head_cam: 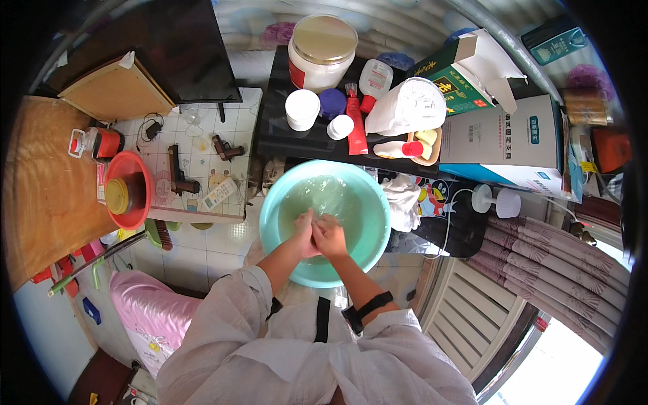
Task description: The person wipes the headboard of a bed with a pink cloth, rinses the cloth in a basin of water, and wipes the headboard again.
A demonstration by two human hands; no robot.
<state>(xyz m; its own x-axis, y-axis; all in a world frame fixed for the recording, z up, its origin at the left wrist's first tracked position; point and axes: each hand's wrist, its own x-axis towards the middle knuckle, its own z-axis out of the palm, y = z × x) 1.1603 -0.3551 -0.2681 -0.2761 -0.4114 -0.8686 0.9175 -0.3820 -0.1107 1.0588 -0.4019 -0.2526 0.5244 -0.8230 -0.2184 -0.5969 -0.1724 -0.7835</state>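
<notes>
A mint-green plastic basin [377,223] of water stands before me, with ripples and glints at its far side. Over the water, near the basin's middle, my left hand [305,234] and my right hand [329,236] press together. Their fingers overlap, and whether something small lies between the palms is hidden. Both forearms reach in across the near rim, with pale sleeves pushed up and a black strap round the right one. Right of the basin lies a crumpled white cloth [401,201].
Behind the basin a black stand [273,136] bears a large lidded tub [324,55], white jars, a red tube [356,126] and bottles. Boxes [501,131] stand at right. The left table [233,215] holds two toy-like pistols, a remote control [219,194] and a red basin [147,177].
</notes>
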